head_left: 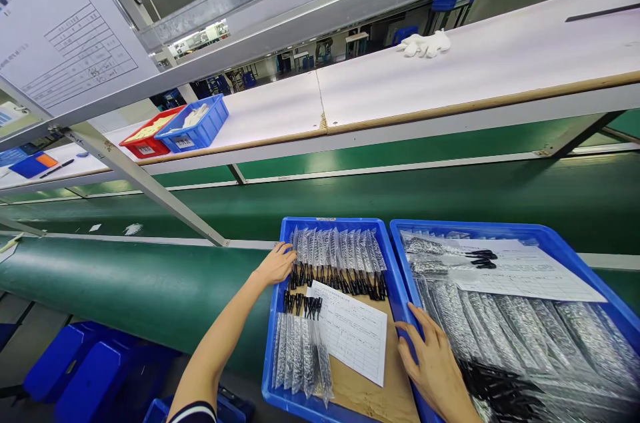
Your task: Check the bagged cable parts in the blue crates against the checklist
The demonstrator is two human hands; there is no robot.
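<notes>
Both open, holding nothing: left hand (275, 266) touching bagged parts (338, 262) in left tray (277, 316); right hand (434, 362) flat on right tray (590, 251) rim.

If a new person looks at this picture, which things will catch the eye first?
First, two blue trays side by side at the near edge of the green belt, both full of shiny bagged parts. The left hand touches the bags in the left tray; the right hand rests on the right tray's edge. White gloves lie on the far shelf.
</notes>
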